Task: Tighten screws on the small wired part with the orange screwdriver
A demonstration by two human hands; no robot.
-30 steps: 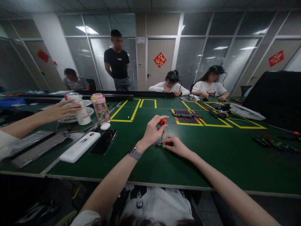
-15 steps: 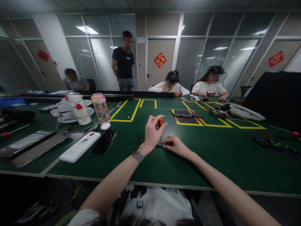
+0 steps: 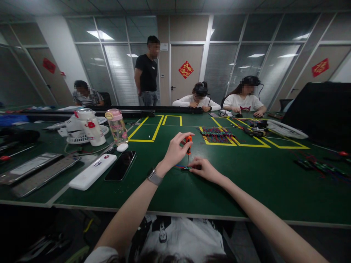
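Observation:
My left hand point(image 3: 177, 149) grips the orange-and-black handle of a screwdriver point(image 3: 189, 145) between thumb and fingers. The shaft stands upright, its tip down on a small green circuit board point(image 3: 185, 168) lying on the table. Red and blue wires come off the board's left end. My right hand point(image 3: 203, 169) rests on the table and pinches the board's right end, which its fingertips partly cover. A watch is on my left wrist.
On the green table point(image 3: 164, 193) lie a phone point(image 3: 120, 166), a white power bank point(image 3: 93, 171) and two bottles, one pink-lidded point(image 3: 117, 126), at left. Several wired boards point(image 3: 218, 134) lie ahead within yellow tape; more point(image 3: 318, 164) are at right. Other people are across the table.
My left hand and wrist turned one way and back around the screwdriver handle. Another person's hand let go of the white bottle at left and withdrew. The standing person moved right.

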